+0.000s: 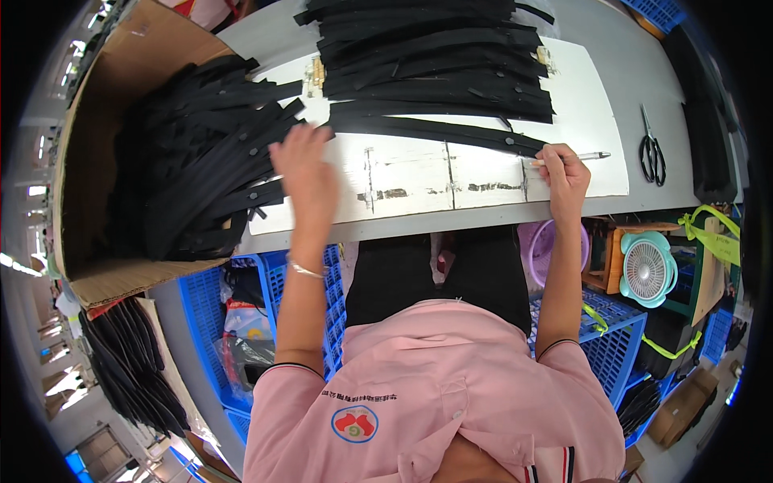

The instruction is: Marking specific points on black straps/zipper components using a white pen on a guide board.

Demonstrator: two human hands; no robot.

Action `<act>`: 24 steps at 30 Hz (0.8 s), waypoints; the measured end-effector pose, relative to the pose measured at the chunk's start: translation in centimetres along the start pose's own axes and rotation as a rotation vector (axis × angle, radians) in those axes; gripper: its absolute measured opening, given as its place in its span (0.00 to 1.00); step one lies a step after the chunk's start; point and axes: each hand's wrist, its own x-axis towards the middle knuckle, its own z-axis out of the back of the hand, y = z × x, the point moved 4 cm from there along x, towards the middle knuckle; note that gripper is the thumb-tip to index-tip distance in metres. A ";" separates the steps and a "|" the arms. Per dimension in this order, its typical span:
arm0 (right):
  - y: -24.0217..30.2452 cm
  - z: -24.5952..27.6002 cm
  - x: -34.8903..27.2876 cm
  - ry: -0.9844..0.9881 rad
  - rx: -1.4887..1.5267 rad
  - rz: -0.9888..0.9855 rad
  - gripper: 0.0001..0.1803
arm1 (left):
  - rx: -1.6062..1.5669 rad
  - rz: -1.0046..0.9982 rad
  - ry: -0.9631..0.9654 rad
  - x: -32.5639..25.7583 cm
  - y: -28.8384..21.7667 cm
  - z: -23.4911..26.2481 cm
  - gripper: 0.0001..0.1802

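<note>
My right hand (564, 175) is closed, with a pen (599, 155) held sideways in its fingers. Those fingers also meet the right end of a long black fabric strip (435, 128) with a small round button-like piece on it. At the strip's left end is my left hand (310, 179), smeared by motion, so its grip is unclear. Under the strip lies a white board (411, 173) with dark marked lines. Beyond it, several similar black strips (427, 76) lie side by side across the board. More loose black strips (193, 153) spill out next to my left hand.
A cardboard box (101, 105) stands open at the left, holding the loose strips. Black-handled scissors (652, 157) lie on the grey table (656, 72) at the right. Below the table edge are blue crates (201, 322), a purple basket (555, 253) and a turquoise fan (647, 270).
</note>
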 end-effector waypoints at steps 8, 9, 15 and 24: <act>-0.1 0.1 0.1 -0.024 -0.010 0.008 0.08 | 0.055 0.155 -0.042 0.3 4.7 1.3 0.12; -0.2 0.1 0.2 -0.012 -0.019 0.009 0.09 | 0.033 0.150 -0.113 0.4 3.9 1.6 0.10; 1.2 -0.4 0.2 -0.031 0.009 0.043 0.11 | -0.225 -0.063 -0.004 -0.5 -7.5 -0.7 0.12; 2.9 -3.4 -6.9 -0.031 -0.693 0.602 0.22 | -0.464 -0.212 0.272 -2.6 -18.0 -3.7 0.24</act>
